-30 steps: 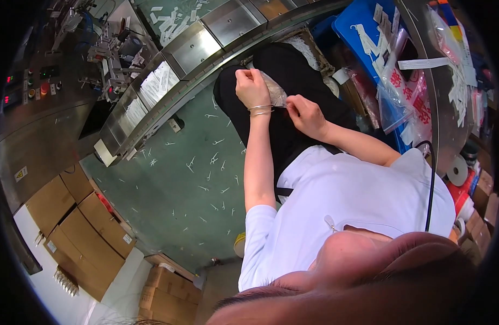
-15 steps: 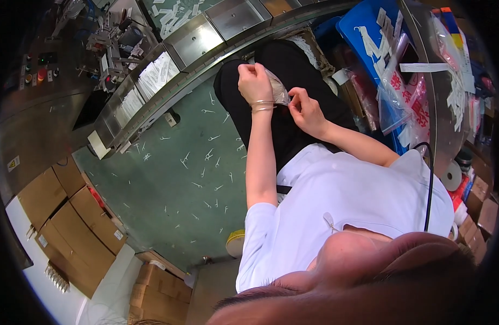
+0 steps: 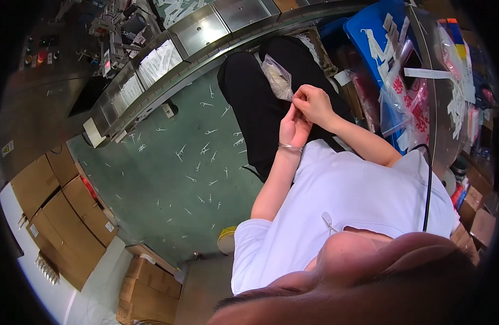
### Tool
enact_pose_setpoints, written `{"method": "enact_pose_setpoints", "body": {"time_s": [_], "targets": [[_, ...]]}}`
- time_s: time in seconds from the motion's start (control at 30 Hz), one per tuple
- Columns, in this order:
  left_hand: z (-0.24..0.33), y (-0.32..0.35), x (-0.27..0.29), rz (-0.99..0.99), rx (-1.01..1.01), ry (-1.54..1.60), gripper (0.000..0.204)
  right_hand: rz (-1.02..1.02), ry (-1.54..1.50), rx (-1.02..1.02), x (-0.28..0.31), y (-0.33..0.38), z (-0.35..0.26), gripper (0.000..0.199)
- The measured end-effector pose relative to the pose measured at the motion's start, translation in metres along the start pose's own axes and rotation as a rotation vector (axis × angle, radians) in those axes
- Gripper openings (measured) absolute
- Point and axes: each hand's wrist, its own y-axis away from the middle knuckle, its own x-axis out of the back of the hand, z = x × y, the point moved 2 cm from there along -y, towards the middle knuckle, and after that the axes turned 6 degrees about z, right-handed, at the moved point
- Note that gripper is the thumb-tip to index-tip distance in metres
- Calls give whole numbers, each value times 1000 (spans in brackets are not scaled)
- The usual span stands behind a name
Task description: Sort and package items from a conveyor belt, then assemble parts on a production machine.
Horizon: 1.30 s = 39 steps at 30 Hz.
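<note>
Fingers of my right hand (image 3: pixel 315 105) are pinching the narrow near end of a clear plastic bag (image 3: pixel 276 76); my left hand (image 3: pixel 296 130) is meeting them there, its own grip unclear to me. Light, even pressure should be suiting such thin film best. Over my black trousers (image 3: pixel 243 86), the bag is bulging, showing pale beige through its wrinkles.

Remotely, I am seeing the bag (image 3: pixel 277 77) lying over the lap (image 3: pixel 241 97), a bin (image 3: pixel 362 30) sitting to its right, cartons (image 3: pixel 68 233) standing behind left, trays (image 3: pixel 201 33) running ahead, strips (image 3: pixel 160 61) lying in some.
</note>
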Motion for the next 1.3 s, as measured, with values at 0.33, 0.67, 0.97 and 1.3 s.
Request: {"method": "enact_pose_setpoints", "body": {"time_s": [0.33, 0.67, 0.97, 1.3], "targets": [[-7, -12, 8, -110, -53, 72, 32, -62, 187, 150, 0, -10, -11, 9], [-10, 0, -12, -146, -125, 40, 32, -20, 172, 173, -4, -15, -15, 9], [-5, -13, -1, -163, -145, 112, 31, -48, 19, 59, -3, -19, -13, 12], [13, -29, -5, -133, -304, -11, 18, -48, 38, 173, -28, -75, -17, 13]]}}
